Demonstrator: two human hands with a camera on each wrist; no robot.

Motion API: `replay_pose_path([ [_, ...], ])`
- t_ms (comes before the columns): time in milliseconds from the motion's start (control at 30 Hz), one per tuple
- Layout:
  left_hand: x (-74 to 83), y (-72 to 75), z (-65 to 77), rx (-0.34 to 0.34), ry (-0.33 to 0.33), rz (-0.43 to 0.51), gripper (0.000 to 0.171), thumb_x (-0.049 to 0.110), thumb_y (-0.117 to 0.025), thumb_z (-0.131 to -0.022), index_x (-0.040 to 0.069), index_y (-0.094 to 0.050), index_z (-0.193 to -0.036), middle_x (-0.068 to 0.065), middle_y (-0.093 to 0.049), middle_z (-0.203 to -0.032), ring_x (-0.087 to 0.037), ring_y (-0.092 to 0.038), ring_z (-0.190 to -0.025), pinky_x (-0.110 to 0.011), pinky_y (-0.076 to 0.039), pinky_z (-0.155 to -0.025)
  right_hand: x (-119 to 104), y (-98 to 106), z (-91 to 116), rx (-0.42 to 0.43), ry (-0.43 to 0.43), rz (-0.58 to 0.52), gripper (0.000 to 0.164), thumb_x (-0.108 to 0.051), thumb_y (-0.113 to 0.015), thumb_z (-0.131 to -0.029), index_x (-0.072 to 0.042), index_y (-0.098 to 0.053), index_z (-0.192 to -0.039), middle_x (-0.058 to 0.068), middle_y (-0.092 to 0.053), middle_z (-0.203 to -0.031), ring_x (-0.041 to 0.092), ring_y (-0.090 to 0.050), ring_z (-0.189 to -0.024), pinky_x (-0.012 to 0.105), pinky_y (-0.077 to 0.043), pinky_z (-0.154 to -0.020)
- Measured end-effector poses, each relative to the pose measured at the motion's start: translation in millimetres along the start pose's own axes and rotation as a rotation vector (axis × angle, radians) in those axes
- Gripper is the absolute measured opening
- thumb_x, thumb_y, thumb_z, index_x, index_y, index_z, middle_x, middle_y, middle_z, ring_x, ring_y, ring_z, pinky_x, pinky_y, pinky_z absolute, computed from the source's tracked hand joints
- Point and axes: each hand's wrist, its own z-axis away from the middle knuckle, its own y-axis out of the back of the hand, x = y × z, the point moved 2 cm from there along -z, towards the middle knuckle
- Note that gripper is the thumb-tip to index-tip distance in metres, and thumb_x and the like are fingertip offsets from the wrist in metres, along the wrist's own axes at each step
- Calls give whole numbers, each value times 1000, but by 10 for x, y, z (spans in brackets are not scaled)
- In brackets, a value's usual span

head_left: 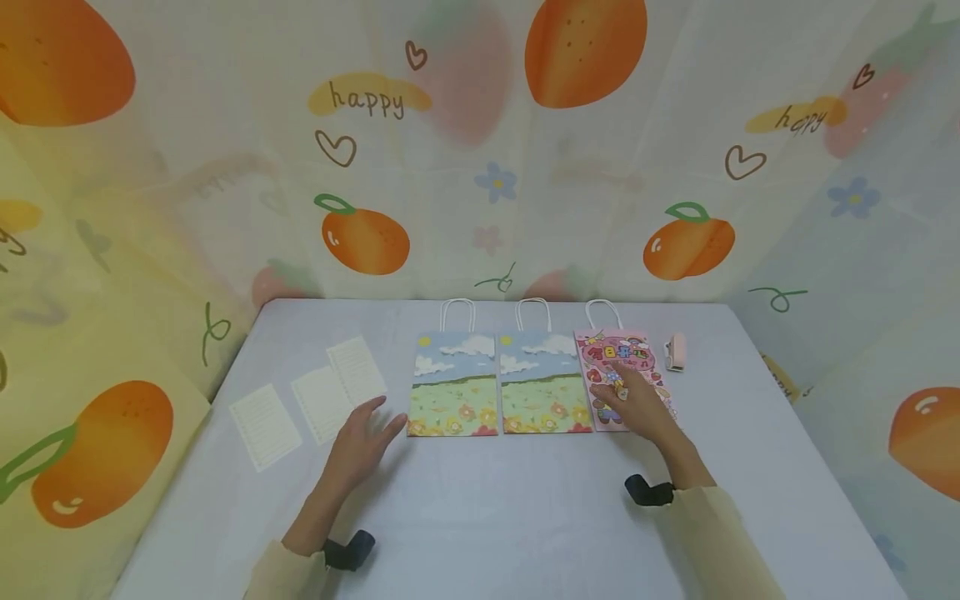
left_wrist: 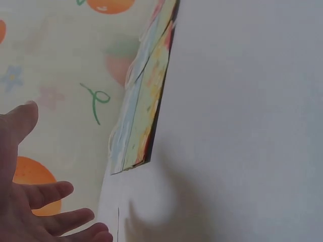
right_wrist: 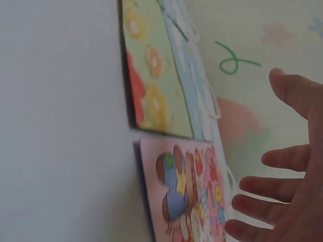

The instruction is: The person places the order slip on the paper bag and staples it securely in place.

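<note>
Three paper gift bags with white cord handles lie flat in a row on the table. The left bag (head_left: 453, 387) and middle bag (head_left: 543, 387) carry a sky-and-flower meadow print; the right one is a pink cartoon bag (head_left: 592, 358). My right hand (head_left: 637, 404) hovers over the pink bag, fingers spread and apart from it in the right wrist view. Beside the left bag's lower left corner is my left hand (head_left: 360, 446), its fingers extended and holding nothing. Several lined paper sheets (head_left: 265, 427) lie left of that hand.
A small pale pink stapler-like object (head_left: 676, 352) sits right of the pink bag. The white table (head_left: 495, 517) meets a fruit-print curtain (head_left: 555, 208) at its back edge. Dark wrist straps (head_left: 349, 552) show at both sleeves.
</note>
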Motion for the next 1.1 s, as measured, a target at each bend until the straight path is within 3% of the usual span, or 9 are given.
replay_pose_path([
  [133,10,-19,-51,-22,19,74,81,69,-45,-78,16,-32,-139,-15,-32,-144,-36,-34,-130,-53,-38,-97,-81,-34,-125,-38,5,-36,81,-59,-47,-84,-4,-26,-141,22,-33,-142,42,-35,-127,55,-39,-94],
  [267,14,-42,-100,-48,25,125,86,75,-41,-74,17,-32,-138,-13,-35,-143,-35,-37,-129,-52,-40,-95,-151,-76,-230,-85,-20,-80,81,-59,-49,-83,-9,-26,-141,21,-39,-137,36,-55,-106,44,-50,-82],
  [400,30,-48,-134,-66,35,156,86,75,-41,-75,17,-33,-137,-11,-36,-143,-33,-36,-130,-52,-38,-97,-264,-109,-292,-121,-17,-134,80,-59,-50,-82,-10,-27,-141,19,-40,-137,34,-55,-104,36,-53,-69],
  [533,53,-56,-183,-72,56,176,87,75,-41,-74,16,-33,-137,-10,-36,-143,-32,-34,-131,-52,-37,-98,-397,-144,-356,-131,-7,-173,77,-60,-49,-82,-11,-31,-140,15,-39,-140,35,-42,-122,43,-52,-78],
  [733,117,-88,-262,-68,104,189,87,76,-41,-74,16,-33,-137,-12,-36,-142,-33,-35,-130,-51,-40,-95,-582,-260,-526,-137,-20,-183,78,-63,-48,-81,-12,-35,-138,11,-42,-139,31,-43,-124,50,-38,-98],
  [900,146,-109,-312,-83,123,204,90,77,-40,-73,14,-34,-136,-16,-37,-140,-34,-37,-129,-51,-38,-98,-769,-342,-668,-157,-14,-200,70,-53,-49,-86,-8,-36,-137,14,-46,-135,30,-44,-123,47,-38,-99],
  [1100,154,-118,-365,-98,121,214,92,79,-37,-72,12,-35,-135,-18,-40,-138,-33,-40,-126,-50,-38,-98,-990,-467,-824,-184,-11,-217,63,-44,-50,-89,-3,-38,-135,18,-49,-131,31,-55,-111,41,-46,-91],
])
